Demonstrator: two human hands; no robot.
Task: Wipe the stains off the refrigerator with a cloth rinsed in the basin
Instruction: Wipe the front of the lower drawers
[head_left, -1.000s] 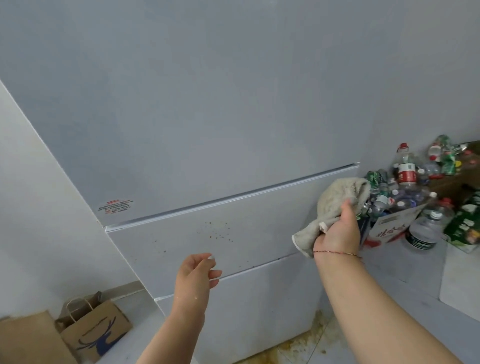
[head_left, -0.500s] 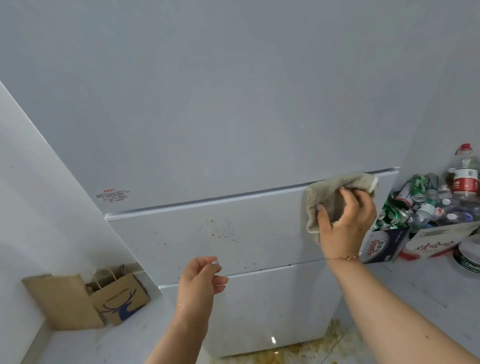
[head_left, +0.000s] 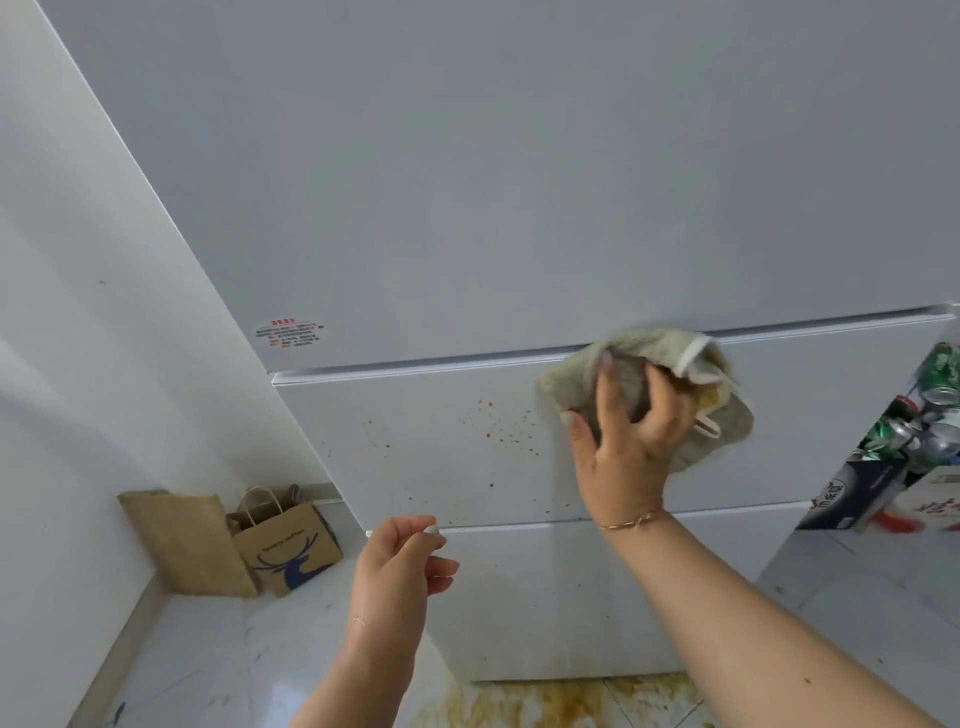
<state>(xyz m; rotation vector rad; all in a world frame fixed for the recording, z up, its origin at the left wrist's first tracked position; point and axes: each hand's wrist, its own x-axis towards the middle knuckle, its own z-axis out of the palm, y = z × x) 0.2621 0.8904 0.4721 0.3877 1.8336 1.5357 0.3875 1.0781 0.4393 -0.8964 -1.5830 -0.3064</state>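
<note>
The right hand (head_left: 631, 436) holds the cloth (head_left: 722, 410) bunched against the front of the refrigerator (head_left: 467, 208), high on the middle drawer panel (head_left: 415, 483) just under the seam with the upper door. Its fingers are spread and curled over the wad, and the thumb lies at the near edge on the stained side. Most of the fabric bulges out past the fingertips and to the far side of the palm, with a folded hem standing up above the knuckles.

The cloth looks soft, light and limp, likely damp, so it should mould to the flat panel and slide easily under palm pressure. Loose flaps outside the grip may drag or fold over. It probably handles best gathered in the palm, with the flat of the fingers pressing the pad down.

The stains (head_left: 498, 431) are small orange-brown specks scattered on the panel just beyond the thumb, touching nothing yet. The panel looks smooth and hard, so it should bear firm rubbing.

The left hand (head_left: 402, 566) hangs below and well apart from the cloth, near the lower drawer seam, fingers loosely curled and holding nothing.
</note>
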